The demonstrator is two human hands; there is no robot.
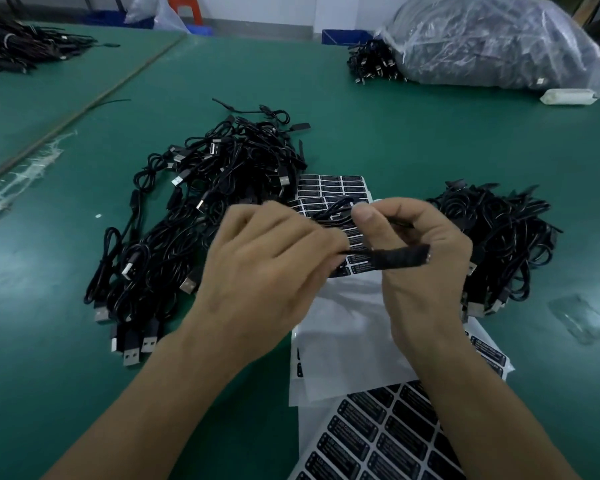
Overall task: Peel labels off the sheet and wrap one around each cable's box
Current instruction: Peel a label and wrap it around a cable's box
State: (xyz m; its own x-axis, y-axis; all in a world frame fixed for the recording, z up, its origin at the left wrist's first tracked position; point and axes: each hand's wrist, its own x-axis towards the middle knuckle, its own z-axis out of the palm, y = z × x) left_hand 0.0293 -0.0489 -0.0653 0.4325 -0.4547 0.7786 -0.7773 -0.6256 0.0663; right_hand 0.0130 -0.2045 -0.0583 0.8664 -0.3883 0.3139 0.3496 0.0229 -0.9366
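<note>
Workroom, far side.
Green-topped tables (pixel 395 126) abut along a seam (pixel 118 84); white wall (pixel 260 8), blue crates (pixel 333 36) and orange stool (pixel 184 6) behind.

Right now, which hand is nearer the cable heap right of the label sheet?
Right. The right hand sits just beside the cable heap; the left hand is farther off, across the label sheet.

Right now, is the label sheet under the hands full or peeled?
Partly peeled: the label sheet has labels at its far end, bare backing nearer.

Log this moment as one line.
left hand: pinches cable by box | right hand: pinches cable loop | label sheet: on table beneath
</note>
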